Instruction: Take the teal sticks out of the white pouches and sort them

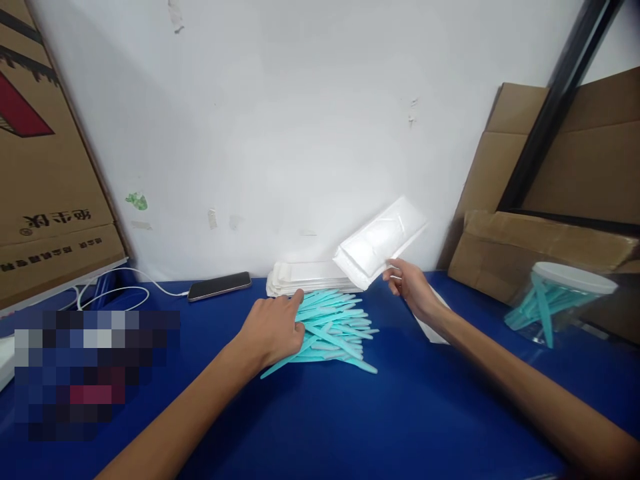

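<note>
A heap of slim turquoise sticks [335,330], shaped like eyebrow razors, lies loosely crossed on the blue table. My left hand [275,330] rests at the heap's left side, thumb and index finger apart; its other fingers are mostly hidden, and no held stick shows. In my right hand [407,283] a white padded envelope [377,243] is pinched at its lower right edge, raised and tilted above the table. Behind the heap lies a stack of similar white envelopes [310,272], partly covered by the raised one. Under my right wrist shows a flat white piece [433,330].
A clear tub [560,300] with a white lid and turquoise sticks stands at right, before cardboard boxes [545,250]. At left are a phone [220,287] on a white cable [155,283] and a large carton [45,167]. A white wall [300,133] closes off the back.
</note>
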`<state>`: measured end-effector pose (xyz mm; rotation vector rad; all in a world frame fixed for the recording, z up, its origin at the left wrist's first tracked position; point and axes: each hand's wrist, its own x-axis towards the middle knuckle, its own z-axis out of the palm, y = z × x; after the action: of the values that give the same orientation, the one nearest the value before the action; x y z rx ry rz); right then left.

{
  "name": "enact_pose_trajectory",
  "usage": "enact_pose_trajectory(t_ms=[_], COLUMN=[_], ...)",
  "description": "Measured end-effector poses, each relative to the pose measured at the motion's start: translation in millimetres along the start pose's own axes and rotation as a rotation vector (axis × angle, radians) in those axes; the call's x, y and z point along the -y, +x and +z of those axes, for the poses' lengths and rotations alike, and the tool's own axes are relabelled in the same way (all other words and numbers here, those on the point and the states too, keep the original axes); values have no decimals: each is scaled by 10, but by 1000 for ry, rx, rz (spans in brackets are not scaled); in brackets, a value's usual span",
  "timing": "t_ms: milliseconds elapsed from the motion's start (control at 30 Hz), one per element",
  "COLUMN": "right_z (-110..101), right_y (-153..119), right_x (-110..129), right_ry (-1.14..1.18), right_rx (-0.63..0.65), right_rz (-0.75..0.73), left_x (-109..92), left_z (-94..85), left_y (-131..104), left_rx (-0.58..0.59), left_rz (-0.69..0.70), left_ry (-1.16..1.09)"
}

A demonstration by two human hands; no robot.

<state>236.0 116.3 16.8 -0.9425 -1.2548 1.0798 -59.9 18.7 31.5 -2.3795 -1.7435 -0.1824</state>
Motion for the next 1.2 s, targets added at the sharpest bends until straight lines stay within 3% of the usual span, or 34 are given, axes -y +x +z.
enact_pose_trajectory(t_ms=[300,567,700,900,1100,1200], right_z=[161,194,160,120,53,39], right_y=[-124,-199,-176,-162,-79,-74], right_x=[-17,-49,-41,-47,-73,-87], right_ry=[-417,-1064,-1126,-1138,-1108,-1092], right_rx=[313,77,61,333,145,233], right_rz=[-8,-434,-481,-561,-540,-550], left_x=[4,-70,-84,-96,-83,-83], left_z=[-25,60,55,41,68,72], left_y=[7,-12,-35,-35,-7,-2], left_rx=[-60,-141,-131,-113,-128,-132], left_rz=[45,196,211,207,215,216], left_ry=[-99,-152,-165,-179,-162,-167])
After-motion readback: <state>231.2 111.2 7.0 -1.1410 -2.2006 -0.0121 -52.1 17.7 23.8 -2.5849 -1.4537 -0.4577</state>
